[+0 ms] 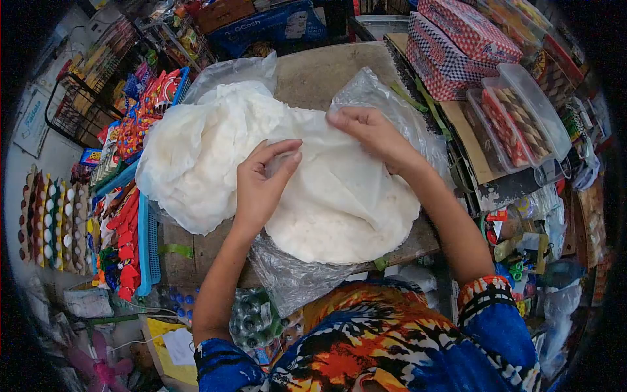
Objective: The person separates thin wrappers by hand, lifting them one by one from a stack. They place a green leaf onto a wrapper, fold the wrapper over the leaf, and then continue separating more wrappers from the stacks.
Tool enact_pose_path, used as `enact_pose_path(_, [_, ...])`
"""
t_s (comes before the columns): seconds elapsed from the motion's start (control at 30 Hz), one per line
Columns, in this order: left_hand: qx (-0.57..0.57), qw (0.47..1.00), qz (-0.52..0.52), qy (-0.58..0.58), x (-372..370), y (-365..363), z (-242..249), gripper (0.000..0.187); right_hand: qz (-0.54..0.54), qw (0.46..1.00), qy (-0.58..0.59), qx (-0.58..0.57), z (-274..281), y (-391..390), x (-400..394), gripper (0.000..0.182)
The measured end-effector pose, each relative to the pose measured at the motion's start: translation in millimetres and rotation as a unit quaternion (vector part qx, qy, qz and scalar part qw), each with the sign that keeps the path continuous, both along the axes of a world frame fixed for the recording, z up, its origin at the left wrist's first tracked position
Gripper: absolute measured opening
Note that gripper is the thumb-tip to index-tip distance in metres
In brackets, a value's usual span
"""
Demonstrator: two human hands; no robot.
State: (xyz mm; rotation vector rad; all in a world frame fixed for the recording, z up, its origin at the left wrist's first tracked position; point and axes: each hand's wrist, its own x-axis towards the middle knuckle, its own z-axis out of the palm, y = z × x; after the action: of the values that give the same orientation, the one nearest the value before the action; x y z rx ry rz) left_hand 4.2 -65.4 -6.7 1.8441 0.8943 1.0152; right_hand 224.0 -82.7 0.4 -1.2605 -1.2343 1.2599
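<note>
A stack of thin round white wrappers (336, 238) lies on a crumpled clear plastic sheet (287, 281) in front of me. My right hand (367, 130) pinches the far edge of the top wrapper (339, 170), which is partly lifted, folded and translucent. Above its left side is my left hand (264, 179), with thumb and forefinger drawn close together at the wrapper; the exact contact is hard to see. To the left rises a loose heap of separated wrappers (189, 157), crumpled over one another, beside my left wrist.
Under everything is a worn wooden board (326, 65). A blue plastic basket (149, 242) of snack packets borders the left. On the right stand checkered boxes (450, 49) and clear tubs of wafer sticks (516, 121). Egg trays (55, 222) are farther left.
</note>
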Motion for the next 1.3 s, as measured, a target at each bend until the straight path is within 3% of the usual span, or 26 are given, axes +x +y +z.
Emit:
enact_pose_path(0.03, [0.001,1.000,0.000,0.000,-0.4,0.2,-0.5,0.023,0.028,0.997,-0.075,0.020,3.0,-2.0,-0.7,0.025])
enact_pose_path(0.13, [-0.009,1.000,0.017,0.001,-2.9,1.8,-4.6,0.015,0.012,0.995,-0.091,0.039,-5.6,0.4,2.5,0.028])
enact_pose_path(0.23, [-0.052,0.998,0.013,-0.043,-0.2,2.3,-7.4,0.016,-0.062,0.994,-0.056,0.071,-11.9,3.8,3.6,0.025])
enact_pose_path(0.37, [-0.077,0.991,0.023,-0.106,4.6,-1.9,-2.1,0.027,-0.016,0.993,-0.031,0.116,-19.0,6.7,2.1,0.022])
enact_pose_path(0.5, [-0.127,0.973,-0.003,-0.193,11.7,-2.9,-4.5,0.034,0.018,0.995,0.101,-0.001,-10.4,2.8,-1.3,0.019])
enact_pose_path(0.57, [-0.142,0.977,-0.005,-0.158,12.4,-4.7,-2.4,0.033,0.032,0.987,0.148,-0.044,3.3,-3.9,-4.3,0.019])
enact_pose_path(0.67, [-0.143,0.985,-0.010,-0.094,10.8,-7.2,-0.8,0.030,0.043,0.994,0.096,-0.037,19.6,-14.9,-15.0,0.022])
enact_pose_path(0.73, [-0.128,0.990,-0.013,-0.065,9.6,-6.9,-1.9,0.028,0.080,0.981,-0.102,0.145,-1.6,-8.9,-16.9,0.032])
enact_pose_path(0.83, [-0.105,0.992,0.000,-0.068,6.5,-3.4,-4.2,0.021,0.000,0.989,-0.136,0.064,1.0,-2.3,-5.1,0.034])
enact_pose_path(0.87, [-0.086,0.991,0.051,-0.091,4.4,-0.6,-2.4,0.020,-0.104,0.990,-0.085,0.039,6.6,-1.8,0.2,0.032])
enact_pose_path(0.9, [-0.067,0.986,0.101,-0.113,1.4,3.2,-0.7,0.020,-0.170,0.984,0.043,0.041,7.7,3.7,11.1,0.031])
enact_pose_path(0.97, [-0.110,0.974,0.101,-0.171,-3.9,7.7,2.8,0.019,-0.244,0.935,0.254,0.031,7.9,14.2,48.4,0.027])
enact_pose_path(1.1, [-0.065,0.973,0.077,-0.205,-7.7,11.3,3.7,0.027,-0.217,0.940,0.255,0.069,15.9,11.0,56.1,0.027])
enact_pose_path(1.17, [-0.267,0.895,0.011,-0.358,-11.5,10.1,8.2,0.039,-0.206,0.948,0.233,0.069,19.9,6.1,45.4,0.025])
enact_pose_path(1.23, [-0.274,0.888,-0.012,-0.369,-16.7,16.6,-0.5,0.040,-0.093,0.964,0.247,0.042,12.3,5.0,42.8,0.031])
enact_pose_path(1.3, [-0.280,0.880,-0.032,-0.382,-17.3,20.5,-8.2,0.042,-0.075,0.969,0.235,0.012,12.7,2.1,35.5,0.035])
